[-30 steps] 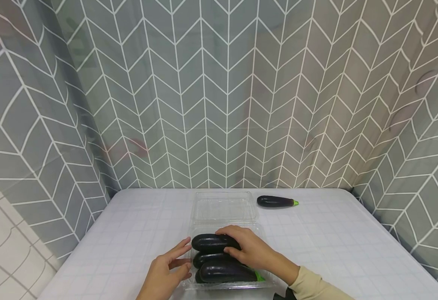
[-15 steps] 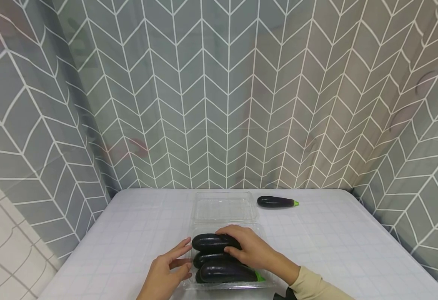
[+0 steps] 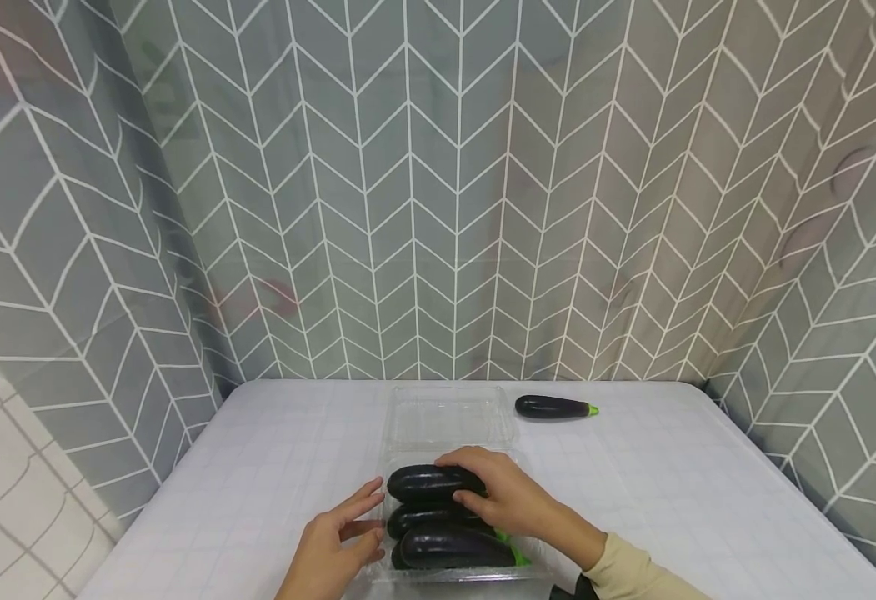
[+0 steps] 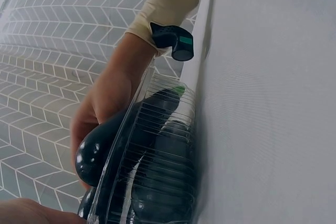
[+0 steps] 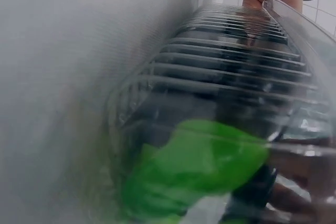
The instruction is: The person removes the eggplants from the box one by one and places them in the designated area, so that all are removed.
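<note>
My right hand (image 3: 508, 496) grips the farthest of several dark eggplants, its thumb on the near side. This eggplant (image 3: 424, 483) sits high in a clear plastic clamshell box (image 3: 475, 575), and in the left wrist view its blunt end (image 4: 93, 156) stands above the box rim. Nearer lie a second eggplant (image 3: 426, 520) and a front eggplant (image 3: 448, 547), with part of another under it. My left hand (image 3: 328, 546) has its fingers spread at the box's left side. A green eggplant cap (image 5: 205, 156) shows blurred through the ribbed wall in the right wrist view.
The box's lid (image 3: 448, 418) lies folded back on the far side. One loose eggplant (image 3: 552, 407) rests on the white tablecloth (image 3: 670, 483) right of the lid. Grey patterned curtains (image 3: 453, 208) surround the table.
My right hand and the far eggplant have shifted slightly right and away from the second eggplant, whose green stem end now shows. My left hand stays in place.
</note>
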A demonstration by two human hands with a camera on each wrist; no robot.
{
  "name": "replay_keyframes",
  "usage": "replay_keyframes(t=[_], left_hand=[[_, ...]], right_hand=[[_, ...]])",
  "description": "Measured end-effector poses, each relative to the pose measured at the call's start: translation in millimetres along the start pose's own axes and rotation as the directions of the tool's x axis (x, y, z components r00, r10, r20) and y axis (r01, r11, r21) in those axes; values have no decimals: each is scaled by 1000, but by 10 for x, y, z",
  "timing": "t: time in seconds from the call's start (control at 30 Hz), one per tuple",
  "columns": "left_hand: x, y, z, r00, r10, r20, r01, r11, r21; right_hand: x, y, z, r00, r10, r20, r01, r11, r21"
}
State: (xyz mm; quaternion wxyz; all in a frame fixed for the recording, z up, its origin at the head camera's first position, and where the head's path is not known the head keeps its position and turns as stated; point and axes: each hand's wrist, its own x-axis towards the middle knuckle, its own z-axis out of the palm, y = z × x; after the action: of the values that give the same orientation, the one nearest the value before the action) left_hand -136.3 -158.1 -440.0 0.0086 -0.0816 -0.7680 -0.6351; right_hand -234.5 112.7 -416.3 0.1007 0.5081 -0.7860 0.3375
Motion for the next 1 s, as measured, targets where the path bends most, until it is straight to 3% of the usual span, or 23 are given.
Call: replay_keyframes(t=[0.73, 1.0], left_hand=[[6, -7, 4, 1000, -3, -6, 4, 1000, 14], [3, -7, 4, 1000, -11, -8, 11, 1000, 8]], right_hand=[[-35, 16, -218, 999, 10, -35, -9, 1000, 12], [-44, 22, -267, 998, -19, -64, 19, 1000, 5]])
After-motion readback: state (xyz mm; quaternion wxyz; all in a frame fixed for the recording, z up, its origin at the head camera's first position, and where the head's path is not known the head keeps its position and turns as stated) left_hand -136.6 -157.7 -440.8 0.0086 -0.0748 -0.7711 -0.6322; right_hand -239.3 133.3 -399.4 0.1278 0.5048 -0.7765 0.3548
